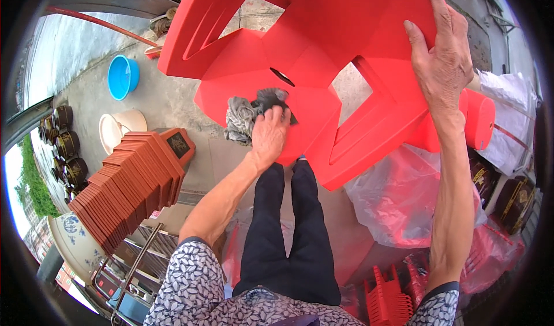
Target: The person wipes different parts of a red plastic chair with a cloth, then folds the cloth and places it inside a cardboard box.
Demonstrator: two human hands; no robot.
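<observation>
A red plastic chair with cut-out openings and a small slot in its seat is tipped in front of me. My left hand presses a crumpled grey cloth against the lower part of the seat, its fingers closed on it. At the chair's upper right edge, my right hand grips the rim, with the thumb on the near face and the fingers reaching up along it. Part of the chair runs past the top of the head view.
To the left stand a stack of brown square planters, a cream bucket and a blue basin. Clear plastic wrap lies at the right, by dark brown pots. Red slatted plastic pieces sit near my right elbow.
</observation>
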